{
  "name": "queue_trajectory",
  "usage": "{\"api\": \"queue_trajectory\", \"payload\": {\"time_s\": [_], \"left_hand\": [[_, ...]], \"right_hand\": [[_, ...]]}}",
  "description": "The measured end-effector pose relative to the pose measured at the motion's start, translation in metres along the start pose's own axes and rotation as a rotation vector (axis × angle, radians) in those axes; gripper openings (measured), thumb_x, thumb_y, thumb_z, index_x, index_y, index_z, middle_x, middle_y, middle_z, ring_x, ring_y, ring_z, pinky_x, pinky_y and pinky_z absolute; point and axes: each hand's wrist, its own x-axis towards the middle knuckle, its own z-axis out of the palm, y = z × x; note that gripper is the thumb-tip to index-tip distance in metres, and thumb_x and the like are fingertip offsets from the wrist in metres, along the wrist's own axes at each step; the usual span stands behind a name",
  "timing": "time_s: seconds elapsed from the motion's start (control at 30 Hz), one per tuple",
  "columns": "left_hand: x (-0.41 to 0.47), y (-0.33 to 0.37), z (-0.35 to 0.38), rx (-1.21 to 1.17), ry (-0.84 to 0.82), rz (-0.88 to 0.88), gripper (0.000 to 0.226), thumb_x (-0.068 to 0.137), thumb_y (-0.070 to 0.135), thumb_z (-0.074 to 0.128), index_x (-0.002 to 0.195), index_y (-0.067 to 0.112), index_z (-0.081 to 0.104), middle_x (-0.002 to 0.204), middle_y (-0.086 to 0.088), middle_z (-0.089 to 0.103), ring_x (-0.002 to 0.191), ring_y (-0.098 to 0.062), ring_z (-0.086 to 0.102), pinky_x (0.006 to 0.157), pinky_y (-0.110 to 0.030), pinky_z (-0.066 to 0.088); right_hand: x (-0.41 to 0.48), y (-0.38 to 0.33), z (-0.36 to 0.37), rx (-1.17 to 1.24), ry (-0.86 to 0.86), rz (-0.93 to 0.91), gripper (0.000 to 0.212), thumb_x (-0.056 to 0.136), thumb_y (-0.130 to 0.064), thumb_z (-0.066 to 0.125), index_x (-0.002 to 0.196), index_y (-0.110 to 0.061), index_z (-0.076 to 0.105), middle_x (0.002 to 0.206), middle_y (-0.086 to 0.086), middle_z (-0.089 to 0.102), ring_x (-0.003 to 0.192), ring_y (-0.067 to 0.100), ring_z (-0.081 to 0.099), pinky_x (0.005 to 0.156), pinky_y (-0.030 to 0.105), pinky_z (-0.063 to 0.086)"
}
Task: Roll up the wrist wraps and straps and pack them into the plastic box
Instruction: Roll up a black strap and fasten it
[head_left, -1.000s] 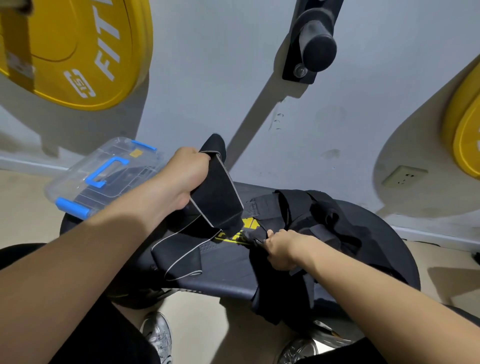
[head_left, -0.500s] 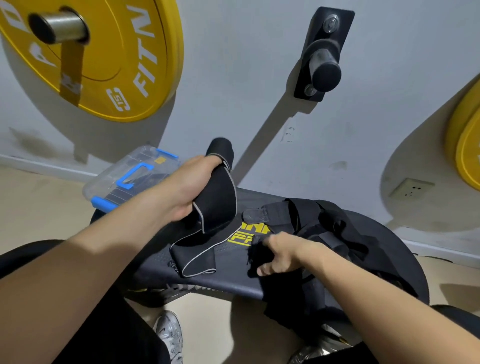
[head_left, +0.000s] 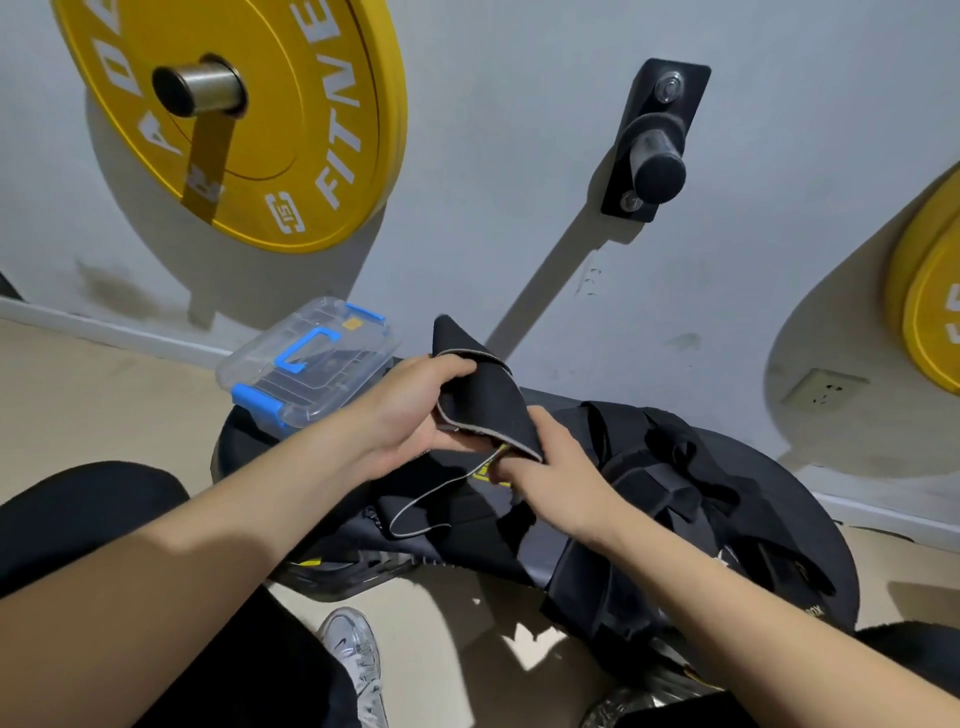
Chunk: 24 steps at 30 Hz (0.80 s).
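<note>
Person seen from above: both forearms bare, left hand (head_left: 415, 410) and right hand (head_left: 556, 473) bare too. Matte black garment on left leg (head_left: 78, 519) and right leg (head_left: 914, 644). Shiny silver-grey left shoe (head_left: 353, 654), a trainer with grey laces and a small dark side mark. Silver right shoe (head_left: 618, 709), mostly hidden.

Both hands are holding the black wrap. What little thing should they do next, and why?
Probably start rolling the wrap from the end in the left hand, while the right hand feeds it in. Both hands grip it, but it is unrolled, and its tail hangs loose over the bench. The box comes later.
</note>
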Motion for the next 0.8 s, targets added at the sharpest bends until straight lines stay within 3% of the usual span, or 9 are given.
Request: {"api": "queue_trajectory", "payload": {"time_s": [0.1, 0.2, 0.3, 0.37, 0.4, 0.47, 0.53, 0.7, 0.8], "left_hand": [[-0.001, -0.013, -0.023, 0.093, -0.070, -0.019, 0.026, 0.092, 0.032, 0.066, 0.109, 0.015, 0.073, 0.104, -0.007, 0.077, 0.090, -0.023, 0.078, 0.083, -0.046, 0.062], [0.004, -0.031, -0.047, 0.237, -0.106, -0.116, 0.050, 0.082, 0.053, 0.056, 0.114, 0.020, 0.074, 0.117, 0.002, 0.075, 0.105, -0.024, 0.069, 0.096, -0.047, 0.048], [0.014, -0.063, -0.061, 0.551, 0.068, -0.115, 0.049, 0.092, 0.059, 0.048, 0.106, 0.030, 0.085, 0.119, 0.012, 0.078, 0.120, -0.019, 0.065, 0.104, -0.042, 0.043], [0.027, -0.092, -0.079, 0.917, 0.256, -0.078, 0.039, 0.099, 0.052, 0.058, 0.124, 0.029, 0.079, 0.132, 0.001, 0.073, 0.133, -0.029, 0.060, 0.113, -0.042, 0.044], [0.030, -0.107, -0.086, 1.066, 0.323, -0.118, 0.049, 0.099, 0.052, 0.063, 0.138, 0.024, 0.069, 0.144, -0.007, 0.065, 0.139, -0.037, 0.054, 0.116, -0.045, 0.043], [0.034, -0.130, -0.093, 1.165, 0.399, -0.231, 0.080, 0.094, 0.057, 0.072, 0.154, 0.010, 0.047, 0.156, -0.016, 0.050, 0.145, -0.043, 0.045, 0.119, -0.048, 0.040], [0.037, -0.147, -0.093, 1.207, 0.438, -0.254, 0.088, 0.088, 0.055, 0.081, 0.152, 0.009, 0.041, 0.156, -0.015, 0.047, 0.145, -0.041, 0.043, 0.115, -0.050, 0.040], [0.031, -0.150, -0.092, 1.247, 0.416, -0.228, 0.047, 0.085, 0.043, 0.081, 0.124, 0.029, 0.057, 0.128, 0.002, 0.067, 0.130, -0.034, 0.052, 0.099, -0.048, 0.039], [0.022, -0.129, -0.095, 1.194, 0.350, -0.125, 0.018, 0.087, 0.043, 0.075, 0.096, 0.028, 0.073, 0.095, 0.007, 0.076, 0.107, -0.026, 0.066, 0.097, -0.045, 0.045]], "right_hand": [[-0.013, -0.004, -0.011, 0.261, -0.136, 0.104, 0.035, 0.087, -0.032, 0.057, 0.110, -0.006, 0.065, 0.089, 0.024, 0.077, 0.080, 0.048, 0.074, 0.075, 0.057, 0.055], [-0.026, -0.010, -0.020, 0.489, -0.255, 0.161, 0.051, 0.097, -0.037, 0.044, 0.114, 0.000, 0.073, 0.100, 0.036, 0.073, 0.080, 0.048, 0.074, 0.080, 0.057, 0.058], [-0.035, -0.025, -0.024, 0.567, -0.239, 0.093, 0.052, 0.100, -0.041, 0.041, 0.116, -0.008, 0.079, 0.104, 0.033, 0.073, 0.088, 0.046, 0.075, 0.067, 0.049, 0.063], [-0.038, -0.035, -0.024, 0.521, -0.156, 0.071, 0.045, 0.100, -0.039, 0.047, 0.118, -0.012, 0.078, 0.105, 0.025, 0.077, 0.090, 0.040, 0.077, 0.065, 0.049, 0.064], [-0.039, -0.039, -0.025, 0.472, -0.104, 0.077, 0.040, 0.098, -0.032, 0.050, 0.120, -0.011, 0.076, 0.103, 0.021, 0.079, 0.090, 0.037, 0.079, 0.069, 0.053, 0.065], [-0.043, -0.041, -0.026, 0.391, -0.038, 0.140, 0.035, 0.097, -0.019, 0.047, 0.125, -0.012, 0.068, 0.099, 0.019, 0.081, 0.087, 0.034, 0.081, 0.072, 0.051, 0.063], [-0.051, -0.039, -0.022, 0.451, -0.071, 0.297, 0.027, 0.105, -0.024, 0.043, 0.120, -0.015, 0.062, 0.096, 0.023, 0.080, 0.083, 0.040, 0.080, 0.065, 0.046, 0.063], [-0.070, -0.017, 0.010, 0.674, -0.191, 0.803, 0.049, 0.110, -0.056, 0.043, 0.118, -0.013, 0.066, 0.095, 0.016, 0.081, 0.091, 0.055, 0.076, 0.052, 0.043, 0.064], [-0.081, -0.008, 0.021, 0.880, -0.242, 0.769, 0.029, 0.113, -0.023, 0.047, 0.126, -0.004, 0.064, 0.109, 0.029, 0.077, 0.099, 0.054, 0.076, 0.062, 0.046, 0.066]]}}
